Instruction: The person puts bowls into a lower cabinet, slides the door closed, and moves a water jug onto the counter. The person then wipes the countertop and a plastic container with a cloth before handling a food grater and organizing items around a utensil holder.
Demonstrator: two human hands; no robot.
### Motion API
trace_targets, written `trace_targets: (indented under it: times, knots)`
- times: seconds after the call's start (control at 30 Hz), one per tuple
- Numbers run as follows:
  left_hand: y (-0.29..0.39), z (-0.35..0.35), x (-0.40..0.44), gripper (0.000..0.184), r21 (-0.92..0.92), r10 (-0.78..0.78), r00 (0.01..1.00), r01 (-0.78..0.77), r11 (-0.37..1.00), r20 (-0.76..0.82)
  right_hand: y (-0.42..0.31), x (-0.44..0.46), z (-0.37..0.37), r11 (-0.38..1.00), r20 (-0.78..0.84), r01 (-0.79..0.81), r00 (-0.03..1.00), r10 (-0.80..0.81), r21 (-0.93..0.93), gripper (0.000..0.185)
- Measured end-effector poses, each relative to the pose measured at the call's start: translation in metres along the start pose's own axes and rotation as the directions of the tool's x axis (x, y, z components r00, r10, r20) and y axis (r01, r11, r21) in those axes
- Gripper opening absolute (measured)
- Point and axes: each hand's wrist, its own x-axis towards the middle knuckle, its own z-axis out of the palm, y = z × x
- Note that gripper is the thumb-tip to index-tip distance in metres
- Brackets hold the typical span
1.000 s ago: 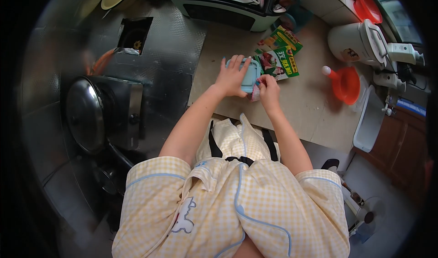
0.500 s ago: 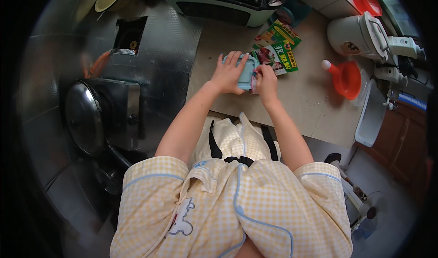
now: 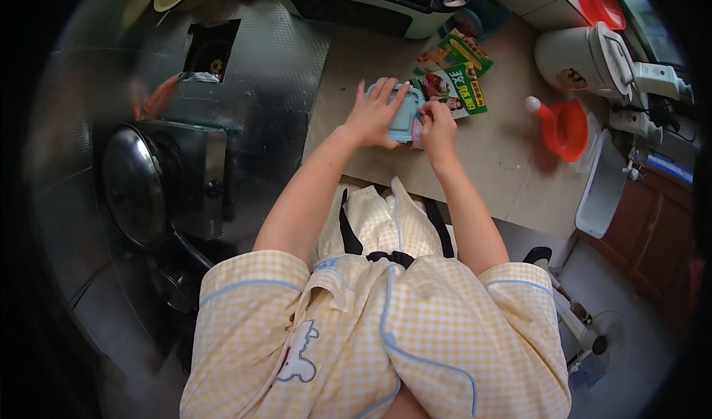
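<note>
On tan kitchen counter (image 3: 486,148), left fingers (image 3: 377,104) spread across blue container (image 3: 405,119), right fingers (image 3: 432,113) pinched alongside

- A red scoop (image 3: 567,131) lay on the tabletop (image 3: 489,163).
- A white bucket (image 3: 565,57) stood near it.
- A shiny lid (image 3: 133,185) sat on a pan (image 3: 193,250).

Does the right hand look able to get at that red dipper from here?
Probably: the red dipper has its handle on the near side, and only bare counter lies between, though the right hand is busy at the teal container.
</note>
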Motion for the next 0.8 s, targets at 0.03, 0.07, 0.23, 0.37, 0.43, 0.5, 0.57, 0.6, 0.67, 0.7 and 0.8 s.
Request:
trace_targets:
  times: [0.03, 0.07, 0.23, 0.37, 0.43, 0.5, 0.57, 0.6, 0.67, 0.7, 0.8]
  knots:
    - [0.002, 0.000, 0.000, 0.103, 0.010, -0.018, 1.000, 0.018, 1.000, 0.021, -0.004, -0.015, -0.007, 0.998, 0.060, -0.053, 0.997, 0.051, 0.026, 0.016]
    - [0.002, -0.001, 0.002, 0.103, 0.023, -0.039, 0.999, 0.038, 0.999, 0.037, -0.007, -0.023, -0.010, 0.999, 0.066, -0.045, 0.997, 0.043, 0.028, 0.016]
    - [0.002, 0.001, 0.001, 0.103, 0.042, -0.029, 0.999, 0.028, 0.999, 0.031, -0.011, -0.025, -0.013, 0.998, 0.082, -0.058, 0.995, 0.055, 0.033, 0.018]
    - [-0.001, 0.001, 0.003, 0.103, 0.051, -0.037, 0.999, 0.036, 0.998, 0.024, -0.005, 0.024, 0.005, 0.998, 0.009, -0.020, 1.000, 0.020, -0.053, 0.015]
    - [-0.002, 0.000, 0.002, 0.104, 0.039, -0.030, 0.999, 0.029, 0.999, 0.017, -0.005, 0.034, 0.011, 0.994, -0.029, 0.005, 1.000, -0.008, -0.105, 0.014]
    - [0.001, 0.000, 0.001, 0.105, 0.018, -0.015, 1.000, 0.014, 1.000, 0.013, -0.004, 0.031, 0.010, 0.989, -0.019, 0.045, 0.999, -0.049, -0.142, 0.013]
    - [0.003, -0.001, 0.004, 0.106, 0.043, -0.083, 0.995, 0.081, 0.996, 0.046, -0.008, 0.004, 0.003, 0.994, 0.002, 0.016, 1.000, -0.016, -0.109, 0.013]
    - [0.004, -0.001, 0.004, 0.106, 0.046, -0.086, 0.996, 0.084, 0.995, 0.037, -0.011, -0.012, 0.001, 0.997, 0.034, -0.019, 0.999, 0.021, -0.070, 0.013]
    - [0.003, 0.000, 0.004, 0.108, 0.036, -0.093, 0.995, 0.092, 0.995, 0.034, -0.011, -0.025, -0.002, 0.998, 0.026, -0.027, 0.999, 0.029, -0.064, 0.014]
    - [0.004, 0.001, 0.002, 0.108, 0.041, -0.088, 0.996, 0.087, 0.995, 0.031, -0.011, -0.034, -0.004, 0.997, 0.018, -0.051, 0.998, 0.053, -0.060, 0.016]
    - [0.002, -0.001, 0.006, 0.110, 0.043, -0.087, 0.995, 0.085, 0.996, 0.050, -0.003, -0.055, -0.012, 0.998, 0.140, -0.058, 0.988, 0.058, -0.002, 0.017]
